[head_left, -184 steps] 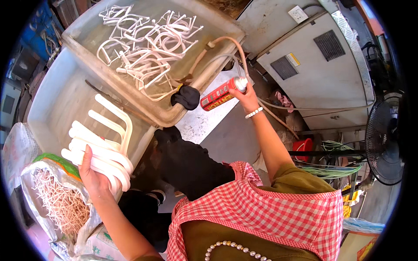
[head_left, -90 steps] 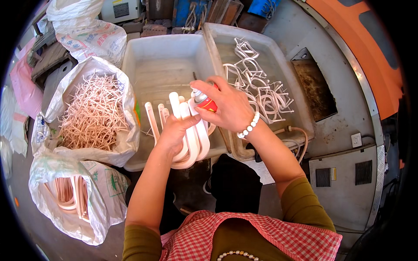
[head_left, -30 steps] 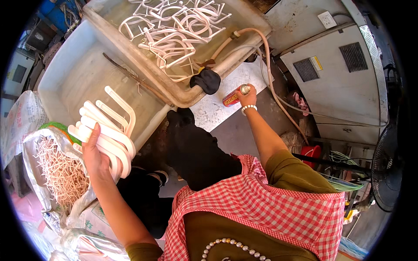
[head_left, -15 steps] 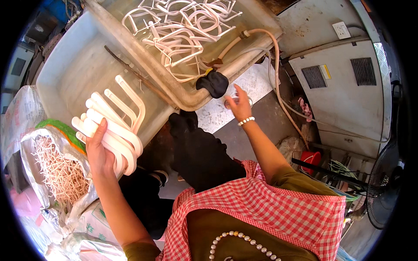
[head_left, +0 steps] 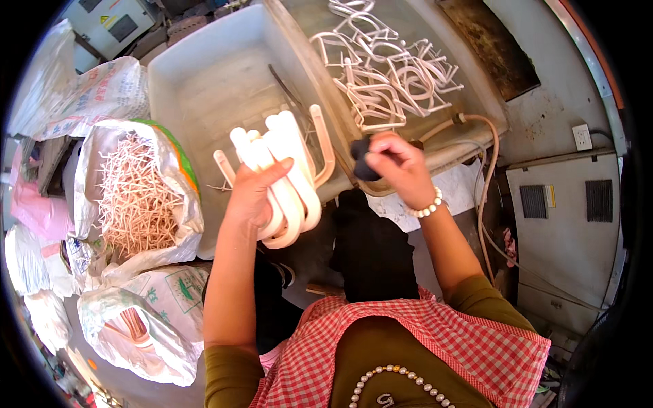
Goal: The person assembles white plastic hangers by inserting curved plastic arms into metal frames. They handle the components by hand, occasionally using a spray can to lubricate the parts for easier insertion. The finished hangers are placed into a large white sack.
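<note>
My left hand (head_left: 253,194) is closed around a bundle of white J-shaped plastic pieces (head_left: 289,173). The thumb presses across their front, and the bends hang lowest, over the near edge of the left basin (head_left: 204,41). One pinkish piece (head_left: 320,139) stands apart at the bundle's right side. My right hand (head_left: 403,166), a white bead bracelet on its wrist, has its fingers curled against a black cloth-like lump (head_left: 364,160) at the near corner of the right basin (head_left: 320,75). Slight blur and the fingers partly hide the grip.
Looped pale plastic pieces (head_left: 388,68) lie in the right basin. A hose (head_left: 491,136) runs over its rim to the floor. At left stands a sack of thin pale scraps (head_left: 139,197), with another white sack (head_left: 146,319) nearer. A grey cabinet (head_left: 564,231) stands at right.
My right hand, spread apart from the black lump before, is now closed at it. My left hand still holds the white bundle. The view has shifted left, so the scene sits farther right.
</note>
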Demonstrator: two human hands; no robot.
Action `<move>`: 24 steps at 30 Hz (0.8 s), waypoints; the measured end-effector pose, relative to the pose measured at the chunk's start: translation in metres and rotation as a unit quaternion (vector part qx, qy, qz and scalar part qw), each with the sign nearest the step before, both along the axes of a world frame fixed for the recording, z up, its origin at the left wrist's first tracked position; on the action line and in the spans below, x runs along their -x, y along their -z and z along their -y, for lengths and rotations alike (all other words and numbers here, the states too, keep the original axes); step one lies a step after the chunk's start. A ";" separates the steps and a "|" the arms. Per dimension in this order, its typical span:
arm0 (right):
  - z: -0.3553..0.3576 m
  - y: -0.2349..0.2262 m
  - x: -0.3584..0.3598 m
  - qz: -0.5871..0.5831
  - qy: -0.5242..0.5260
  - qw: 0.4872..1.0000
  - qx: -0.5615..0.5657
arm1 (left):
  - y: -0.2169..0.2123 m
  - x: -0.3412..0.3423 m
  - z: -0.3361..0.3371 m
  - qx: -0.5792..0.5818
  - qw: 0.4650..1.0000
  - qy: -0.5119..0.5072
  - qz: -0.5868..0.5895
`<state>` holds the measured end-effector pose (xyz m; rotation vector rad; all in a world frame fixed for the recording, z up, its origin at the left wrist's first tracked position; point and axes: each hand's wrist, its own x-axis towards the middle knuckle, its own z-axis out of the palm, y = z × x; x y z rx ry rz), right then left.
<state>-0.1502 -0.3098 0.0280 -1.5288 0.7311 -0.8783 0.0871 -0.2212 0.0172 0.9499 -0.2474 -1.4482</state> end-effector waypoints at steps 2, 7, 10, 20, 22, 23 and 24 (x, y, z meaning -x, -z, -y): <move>-0.003 -0.017 -0.044 0.000 -0.093 0.981 0.171 | 0.006 -0.002 -0.003 0.010 1.000 0.018 0.015; 0.003 -0.011 -0.131 -0.099 -0.094 0.901 0.412 | -0.002 -0.001 -0.005 0.077 0.994 0.033 0.067; 0.002 -0.005 -0.163 -0.087 -0.058 0.912 0.396 | -0.008 -0.018 -0.014 0.061 0.996 0.022 0.059; 0.031 -0.043 -0.185 0.029 -0.095 0.988 0.114 | -0.014 -0.037 -0.029 0.047 0.997 0.039 0.037; 0.010 -0.046 -0.195 -0.063 -0.183 0.906 0.377 | -0.011 -0.038 -0.033 0.049 0.997 0.020 0.061; 0.008 -0.044 -0.196 -0.077 -0.185 0.894 0.400 | -0.012 -0.036 -0.033 0.049 0.997 0.012 0.063; 0.008 -0.040 -0.198 -0.090 -0.187 0.882 0.424 | -0.011 -0.035 -0.034 0.049 0.997 0.004 0.065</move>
